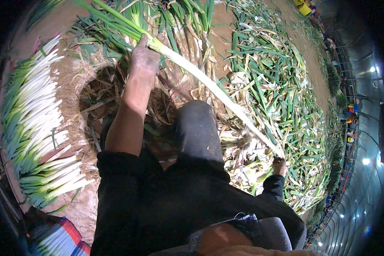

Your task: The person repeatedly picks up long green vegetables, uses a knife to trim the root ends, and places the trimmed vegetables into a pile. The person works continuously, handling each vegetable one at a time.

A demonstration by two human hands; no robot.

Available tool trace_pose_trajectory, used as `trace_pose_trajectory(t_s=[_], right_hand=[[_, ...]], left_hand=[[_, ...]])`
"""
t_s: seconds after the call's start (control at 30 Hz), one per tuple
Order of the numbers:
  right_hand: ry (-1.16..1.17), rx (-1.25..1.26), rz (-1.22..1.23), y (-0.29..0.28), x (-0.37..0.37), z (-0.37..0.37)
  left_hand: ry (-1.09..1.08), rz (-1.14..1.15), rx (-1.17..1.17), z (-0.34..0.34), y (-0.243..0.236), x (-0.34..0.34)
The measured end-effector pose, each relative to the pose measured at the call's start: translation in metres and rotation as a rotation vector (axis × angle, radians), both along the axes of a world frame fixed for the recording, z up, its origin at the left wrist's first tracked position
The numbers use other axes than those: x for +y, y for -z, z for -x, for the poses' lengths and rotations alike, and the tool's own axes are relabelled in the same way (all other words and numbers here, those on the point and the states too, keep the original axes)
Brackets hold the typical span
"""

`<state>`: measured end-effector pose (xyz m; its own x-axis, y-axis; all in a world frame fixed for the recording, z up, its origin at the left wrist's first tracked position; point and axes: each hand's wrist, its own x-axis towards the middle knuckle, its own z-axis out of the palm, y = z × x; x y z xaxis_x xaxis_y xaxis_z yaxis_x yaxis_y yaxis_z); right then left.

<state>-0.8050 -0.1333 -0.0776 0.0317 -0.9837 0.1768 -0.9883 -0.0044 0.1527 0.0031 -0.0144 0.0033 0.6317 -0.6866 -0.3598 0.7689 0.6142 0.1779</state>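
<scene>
A long green onion [205, 79] with a white shaft and green leaves stretches across in front of me, slanting from upper left to lower right. My left hand [146, 57] is closed around it where the white turns green. At its far lower end, my right hand [279, 166] is closed on the root tip; most of its fingers are hidden. Beyond my left hand lie untrimmed onions [192, 47] with brown, dry outer leaves. Under and right of the shaft spreads a heap of stripped leaves and peelings [281, 94].
On the left, cleaned green onions [38, 106] lie in a long row, white ends toward me. A striped red, white and blue sheet [66, 234] is at lower left. My bent knee [198, 128] is between my arms. Other people [351, 113] are far right, under a lit, arched roof.
</scene>
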Motion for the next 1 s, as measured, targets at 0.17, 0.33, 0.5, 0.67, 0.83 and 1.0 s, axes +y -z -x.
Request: trace_pose_trajectory(t_s=[0.17, 0.33, 0.5, 0.67, 0.83, 1.0], right_hand=[[0.263, -0.435, 0.018, -0.012, -0.078, -0.158], [-0.643, -1.044, -0.587, -0.1, -0.002, -0.492], [-0.883, -1.016, -1.034, -0.131, 0.05, -0.628], [-0.986, -0.942, -0.491, -0.111, 0.065, -0.65], [-0.913, -1.014, -0.575, -0.119, 0.069, -0.644], [-0.775, -1.141, -0.671, -0.119, 0.073, -0.635]], left_hand=[[0.011, -0.062, -0.001, 0.007, 0.008, -0.003], [0.16, 0.113, -0.17, 0.019, 0.029, -0.011], [0.254, 0.339, -0.206, 0.027, -0.002, -0.002], [0.049, -0.245, -0.641, 0.031, -0.026, 0.011], [0.096, -0.18, -0.567, 0.025, -0.026, 0.015], [0.145, -0.087, -0.497, 0.027, -0.023, 0.013]])
